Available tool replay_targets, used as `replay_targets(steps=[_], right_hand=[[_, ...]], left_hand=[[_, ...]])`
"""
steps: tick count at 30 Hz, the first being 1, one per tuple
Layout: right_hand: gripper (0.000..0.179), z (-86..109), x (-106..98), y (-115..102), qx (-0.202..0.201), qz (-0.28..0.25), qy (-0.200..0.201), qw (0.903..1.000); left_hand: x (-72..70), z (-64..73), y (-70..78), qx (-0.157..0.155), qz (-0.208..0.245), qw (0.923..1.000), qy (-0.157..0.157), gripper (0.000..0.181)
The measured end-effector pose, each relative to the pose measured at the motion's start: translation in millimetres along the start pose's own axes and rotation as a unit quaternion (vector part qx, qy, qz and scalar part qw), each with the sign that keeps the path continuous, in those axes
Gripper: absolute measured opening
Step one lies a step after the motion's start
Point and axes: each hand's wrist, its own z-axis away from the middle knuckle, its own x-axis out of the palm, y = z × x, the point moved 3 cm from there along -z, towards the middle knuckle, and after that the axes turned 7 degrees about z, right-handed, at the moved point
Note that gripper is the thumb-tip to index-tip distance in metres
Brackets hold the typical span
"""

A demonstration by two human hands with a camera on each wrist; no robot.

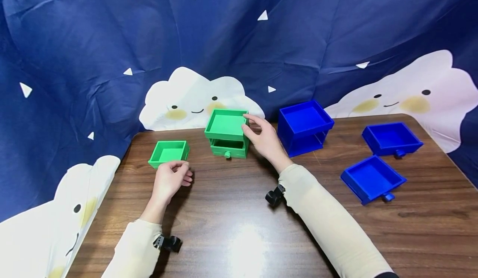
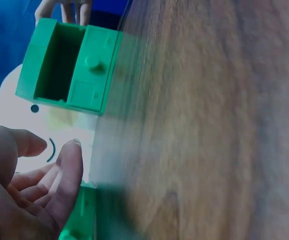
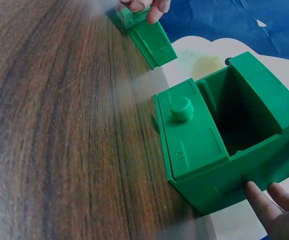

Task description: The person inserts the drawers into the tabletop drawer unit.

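Observation:
A small green cabinet [image 1: 228,133] with a tray top stands at the back of the table. Its lower drawer [image 3: 194,130] is in, round knob outward, and the upper slot is vacant. My right hand [image 1: 267,141] rests against the cabinet's right side, fingers extended to the wall and top rim. Left of the cabinet lies a loose green drawer [image 1: 169,152]. At its front is my left hand [image 1: 171,179]. In the left wrist view the thumb [image 2: 32,142] and forefinger stand apart with nothing between them. The drawer's knob shows just beyond the fingers.
A blue cabinet [image 1: 304,126] with open slots stands right of my right hand. Two loose blue drawers, one farther back [image 1: 392,139] and one nearer [image 1: 373,179], lie on the right of the wooden table [image 1: 209,211]. A blue cloth [image 1: 224,29] hangs behind.

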Motion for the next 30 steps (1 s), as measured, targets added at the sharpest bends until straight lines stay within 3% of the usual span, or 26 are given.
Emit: replay_targets(steps=[7,13,30], right_hand=[[0.045,0.3,1,-3,0.002,0.000,-0.007,1.0000],[0.045,0.7,0,-4,0.000,-0.010,-0.011,0.9999],[0.046,1.9,-1,-4,0.000,-0.010,-0.008,0.9999]], left_hand=[[-12.5,3.7,-4.2,-0.013,0.008,0.9998,0.015,0.034],[-21.5,4.0,-4.6,0.004,-0.008,0.9989,0.047,0.031],[-44.1,5.9,-10.4,0.019,-0.043,0.9953,0.085,0.027]])
